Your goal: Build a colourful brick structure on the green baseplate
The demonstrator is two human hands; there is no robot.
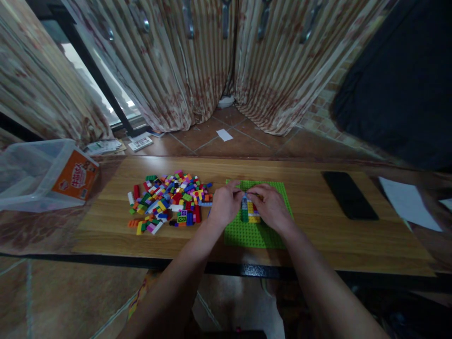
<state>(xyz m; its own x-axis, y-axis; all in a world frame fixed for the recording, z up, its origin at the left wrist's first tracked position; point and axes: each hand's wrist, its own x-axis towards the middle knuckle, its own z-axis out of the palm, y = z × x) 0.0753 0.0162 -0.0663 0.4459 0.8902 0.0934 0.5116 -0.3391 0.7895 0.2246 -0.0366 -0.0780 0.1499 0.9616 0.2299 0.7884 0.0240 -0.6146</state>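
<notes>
A green studded baseplate [254, 238] lies on the wooden table, with a small build of toy bricks [253, 218] in yellow, red, blue and dark green on it. Over the build's far end, my left hand [226, 202] and my right hand [270, 203] meet fingertip to fingertip. Both are closed in a pinch. A small bluish toy brick [246, 193] shows between the fingertips, mostly hidden by them. Part of the build is covered by my right hand. To the left of my left hand spreads a heap of loose toy bricks [176, 195] in many colours.
A clear plastic bin with an orange label [76, 175] lies at the far left. On the table's right side rests a black phone-like slab [349, 195], with white paper [409, 202] beyond it. Curtains [197, 70] hang behind the table [307, 235].
</notes>
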